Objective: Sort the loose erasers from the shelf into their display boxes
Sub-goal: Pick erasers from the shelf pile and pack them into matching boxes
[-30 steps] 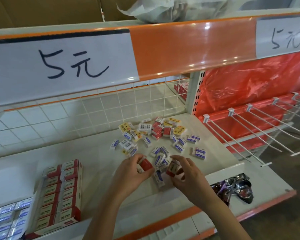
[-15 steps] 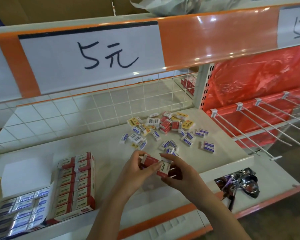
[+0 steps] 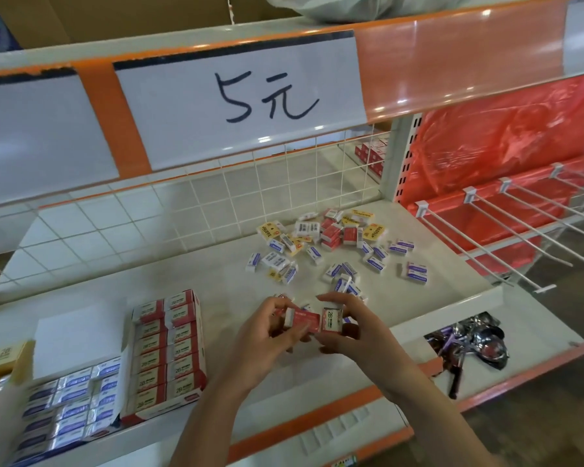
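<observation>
Here left grip [image 3: 267, 335] pinches red eraser [image 3: 302, 319]; right grip [image 3: 351, 328] pinches another [image 3: 331, 320] alongside.

a shop: price sign [image 3: 236, 96] "5元", display hooks [image 3: 506, 227], stocked shelf [image 3: 196, 274].

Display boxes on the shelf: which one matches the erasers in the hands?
The red display box, between the blue box and the hands; its red 2B erasers match those held.

Bright even light, glare on orange shelf strip [image 3: 452, 69], blurred, curved edges
</observation>
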